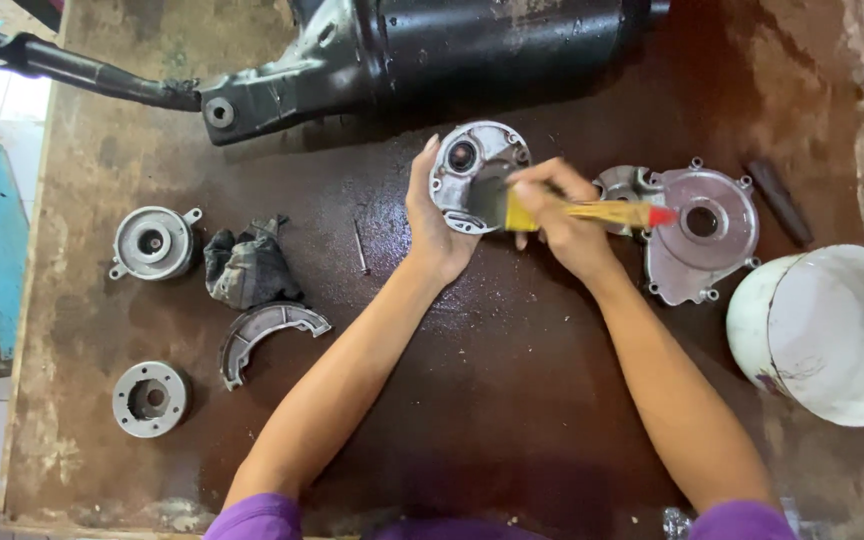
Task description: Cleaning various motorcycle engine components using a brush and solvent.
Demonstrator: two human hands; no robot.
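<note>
My left hand (430,222) holds a round grey metal engine cover (474,160) upright above the dark, wet tabletop (512,400). My right hand (564,225) grips a paintbrush with a yellow handle (607,212) and a red tip. Its dark bristles rest against the lower face of the cover. A larger metal casing with a central hole (702,235) lies flat just right of my right hand.
A big black engine part (432,50) lies along the far edge. At the left sit a round metal housing (152,242), a dark rag (247,268), a curved brake shoe (267,330) and a metal disc (150,398). A white bucket (832,335) stands at the right.
</note>
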